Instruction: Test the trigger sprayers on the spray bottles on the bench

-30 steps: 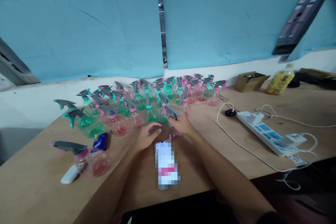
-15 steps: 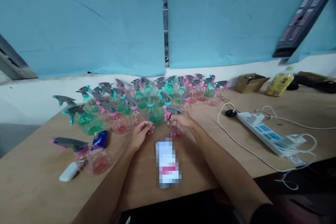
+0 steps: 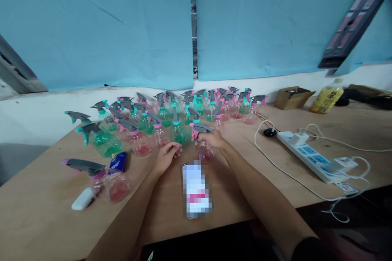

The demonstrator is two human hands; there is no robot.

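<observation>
My right hand (image 3: pixel 213 138) is wrapped round the neck of a spray bottle (image 3: pixel 205 153) with a pink collar, a grey-and-pink trigger head (image 3: pixel 202 128) and reddish liquid at the bottom. That bottle stands upright on the table, its nozzle facing left. Beside it, my left hand (image 3: pixel 167 155) rests on the table with loosely bent fingers and nothing visible in them. Close behind the hands is a green spray bottle (image 3: pixel 178 133). In front of them lies a phone (image 3: pixel 197 189) with a blurred screen.
Several pink and green spray bottles (image 3: pixel 139 144) crowd the back and left. One pink bottle (image 3: pixel 118 186) lies tilted near a white case (image 3: pixel 82 199) and a blue packet (image 3: pixel 118 162). At right are a power strip (image 3: pixel 312 157) with cables, a cardboard box (image 3: pixel 294 98) and a drink bottle (image 3: pixel 327 97).
The view has shifted very slightly, so things on the left sit a little further right. My right hand keeps its hold on the spray bottle, and my left hand looks almost unmoved.
</observation>
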